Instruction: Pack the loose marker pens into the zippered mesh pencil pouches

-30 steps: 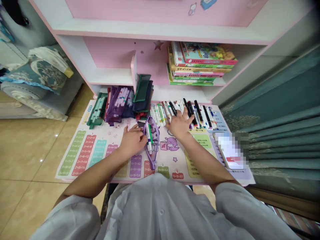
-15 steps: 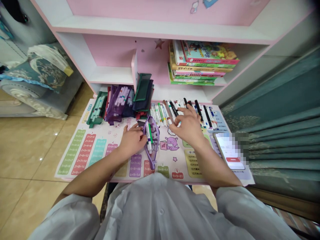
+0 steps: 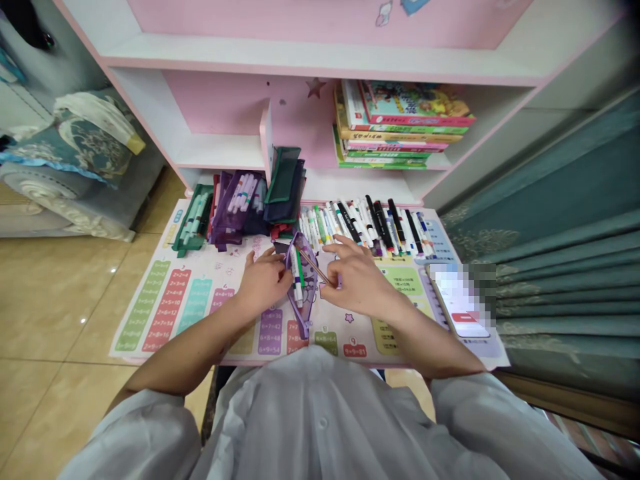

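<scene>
A purple zip pencil pouch lies open on the desk mat, with a few white and green markers inside. My left hand is closed on the pouch's left edge, thumb against the rim. Between the thumb and fingers of my right hand is a slim brown pencil, slanting with its far end over the pouch opening. Behind that hand runs a long row of markers, mostly white and black.
Filled mesh pouches and a green pouch of pens sit at the back left. Dark folded pouches lean by the shelf divider. A phone lies at the right edge. Books are stacked on the shelf.
My right hand has come from the marker row toward the pouch, bringing the brown pencil out of the row. My left hand stays at the pouch.
</scene>
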Motion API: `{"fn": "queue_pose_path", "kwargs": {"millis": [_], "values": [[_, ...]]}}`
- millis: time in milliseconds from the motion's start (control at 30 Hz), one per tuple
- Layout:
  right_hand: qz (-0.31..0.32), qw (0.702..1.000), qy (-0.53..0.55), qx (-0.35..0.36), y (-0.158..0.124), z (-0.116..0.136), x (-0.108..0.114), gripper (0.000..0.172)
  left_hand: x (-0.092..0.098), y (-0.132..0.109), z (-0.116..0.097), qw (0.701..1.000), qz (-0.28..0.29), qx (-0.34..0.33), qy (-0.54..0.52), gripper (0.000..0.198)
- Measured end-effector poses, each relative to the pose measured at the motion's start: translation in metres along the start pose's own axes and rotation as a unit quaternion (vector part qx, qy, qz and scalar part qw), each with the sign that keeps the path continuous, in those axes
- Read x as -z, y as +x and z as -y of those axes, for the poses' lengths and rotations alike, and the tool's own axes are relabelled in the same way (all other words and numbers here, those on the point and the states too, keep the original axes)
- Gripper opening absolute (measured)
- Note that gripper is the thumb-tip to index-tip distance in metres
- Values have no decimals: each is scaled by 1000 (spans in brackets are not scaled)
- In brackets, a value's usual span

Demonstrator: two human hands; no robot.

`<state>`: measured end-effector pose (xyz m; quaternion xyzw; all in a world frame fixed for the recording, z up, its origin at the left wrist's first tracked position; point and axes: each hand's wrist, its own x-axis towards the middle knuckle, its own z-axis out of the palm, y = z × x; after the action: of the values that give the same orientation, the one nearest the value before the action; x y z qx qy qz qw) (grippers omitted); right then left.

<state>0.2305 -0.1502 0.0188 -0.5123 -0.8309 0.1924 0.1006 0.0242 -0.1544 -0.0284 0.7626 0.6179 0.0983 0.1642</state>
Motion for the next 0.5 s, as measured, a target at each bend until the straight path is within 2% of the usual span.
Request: {"fn": "queue_pose_path", "kwargs": {"millis": [267,367,500], "values": [[-21,1000,-3,-3,12,13,-50,10,0,0,0,1000,-8,-20,8,30],[-30,999,-19,1,12,18,-58,9,1,0,0,1000,-8,-15,3,28],[-62,997,-28,20,8,21,-58,12,2,0,-1,1000,-5,-16,-3,28]]}}
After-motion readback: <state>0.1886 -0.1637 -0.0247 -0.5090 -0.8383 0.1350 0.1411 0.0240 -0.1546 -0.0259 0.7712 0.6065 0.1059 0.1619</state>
